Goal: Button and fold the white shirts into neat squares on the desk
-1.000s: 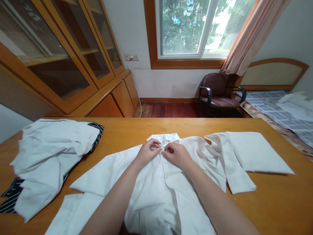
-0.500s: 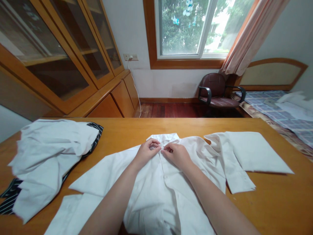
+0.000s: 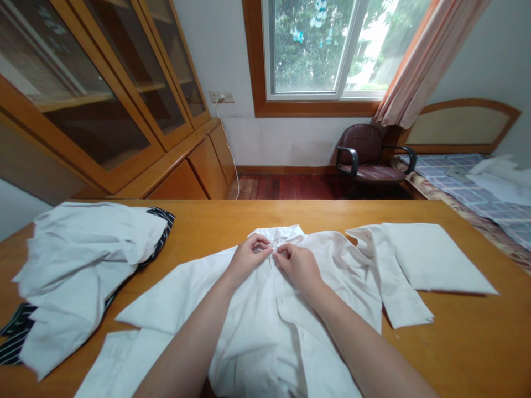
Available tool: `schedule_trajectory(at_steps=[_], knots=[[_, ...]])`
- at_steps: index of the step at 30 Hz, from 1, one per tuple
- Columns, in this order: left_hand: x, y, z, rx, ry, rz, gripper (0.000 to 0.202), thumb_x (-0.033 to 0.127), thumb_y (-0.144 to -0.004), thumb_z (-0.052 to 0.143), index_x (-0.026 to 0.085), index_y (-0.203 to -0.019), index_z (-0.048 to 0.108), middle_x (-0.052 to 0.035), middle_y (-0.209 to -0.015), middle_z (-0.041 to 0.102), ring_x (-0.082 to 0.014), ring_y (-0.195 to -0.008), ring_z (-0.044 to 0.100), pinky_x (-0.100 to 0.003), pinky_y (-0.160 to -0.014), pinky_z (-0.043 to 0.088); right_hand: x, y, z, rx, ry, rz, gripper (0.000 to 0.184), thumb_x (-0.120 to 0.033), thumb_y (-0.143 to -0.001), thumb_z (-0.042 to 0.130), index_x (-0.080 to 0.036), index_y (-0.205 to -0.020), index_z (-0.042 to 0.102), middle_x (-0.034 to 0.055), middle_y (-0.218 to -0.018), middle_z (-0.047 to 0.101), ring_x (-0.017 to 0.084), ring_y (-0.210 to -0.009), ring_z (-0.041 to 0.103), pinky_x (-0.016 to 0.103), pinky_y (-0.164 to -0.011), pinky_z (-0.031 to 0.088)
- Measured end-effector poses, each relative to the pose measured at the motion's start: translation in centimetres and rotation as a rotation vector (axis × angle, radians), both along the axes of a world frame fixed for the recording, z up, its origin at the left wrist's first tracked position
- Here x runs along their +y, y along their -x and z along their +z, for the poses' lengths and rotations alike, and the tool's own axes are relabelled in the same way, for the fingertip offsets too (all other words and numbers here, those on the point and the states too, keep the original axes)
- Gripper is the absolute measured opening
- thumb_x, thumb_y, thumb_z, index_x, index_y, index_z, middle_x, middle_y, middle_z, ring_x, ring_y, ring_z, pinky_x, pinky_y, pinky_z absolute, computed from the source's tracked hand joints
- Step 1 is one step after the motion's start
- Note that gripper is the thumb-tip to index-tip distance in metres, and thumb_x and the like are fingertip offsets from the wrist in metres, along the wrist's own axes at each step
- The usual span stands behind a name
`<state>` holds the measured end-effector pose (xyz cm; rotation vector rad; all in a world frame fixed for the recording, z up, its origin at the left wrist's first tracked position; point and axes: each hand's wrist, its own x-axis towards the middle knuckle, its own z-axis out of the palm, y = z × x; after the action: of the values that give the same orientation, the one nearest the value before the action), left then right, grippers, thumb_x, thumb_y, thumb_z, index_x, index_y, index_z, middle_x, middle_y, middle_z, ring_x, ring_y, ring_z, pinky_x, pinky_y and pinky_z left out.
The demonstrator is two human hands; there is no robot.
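A white shirt (image 3: 257,320) lies front side up on the wooden table, its collar toward the far edge and its sleeves out to both sides. My left hand (image 3: 252,255) pinches the front placket just below the collar. Close beside it, my right hand (image 3: 297,263) grips the placket's other side, fingertips curled together. The two hands nearly touch. Whatever small part sits between the fingertips, such as a button, is too small to make out. Further down, the front edges hang apart in loose folds.
Left on the table (image 3: 207,221) is a heap of white cloth (image 3: 87,254) over a black striped cloth (image 3: 164,235). A folded white cloth (image 3: 440,257) lies at the right, partly by the shirt's sleeve. Beyond stand a glass-door cabinet (image 3: 166,138), an armchair (image 3: 365,149) and a bed (image 3: 468,177).
My right fingers have shifted very slightly at the placket, and the right wrist is turned a little. My left hand stays in the same place.
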<state>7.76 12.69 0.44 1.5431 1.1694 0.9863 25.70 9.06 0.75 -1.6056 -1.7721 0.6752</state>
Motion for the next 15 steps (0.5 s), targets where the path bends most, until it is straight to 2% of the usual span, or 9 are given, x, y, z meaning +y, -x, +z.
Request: schedule_trajectory(at_steps=[10, 15], knots=[[0.19, 0.07, -0.59, -0.06, 0.019, 0.007, 0.028, 0.038, -0.076, 0.077, 0.019, -0.092, 0.064, -0.0019, -0.087, 0.07, -0.0171, -0.084, 0.068, -0.028, -0.077, 0.053, -0.06, 0.29, 0.14, 0.098, 0.076, -0.048, 0.011, -0.031, -0.086, 0.068, -0.022, -0.089, 0.074, -0.0006, -0.064, 0.071, 0.016, -0.059, 0.063, 0.025, -0.058, 0.037], [0.18, 0.03, -0.43, -0.1, 0.044, -0.001, 0.029, 0.037, -0.075, 0.078, 0.019, -0.092, 0.065, -0.0017, -0.086, 0.07, -0.017, -0.084, 0.067, -0.028, -0.078, 0.053, -0.2, 0.4, 0.36, 0.132, 0.091, -0.062, 0.011, -0.031, -0.086, 0.067, -0.022, -0.087, 0.073, -0.0021, -0.061, 0.069, 0.015, -0.057, 0.061, 0.024, -0.057, 0.036]])
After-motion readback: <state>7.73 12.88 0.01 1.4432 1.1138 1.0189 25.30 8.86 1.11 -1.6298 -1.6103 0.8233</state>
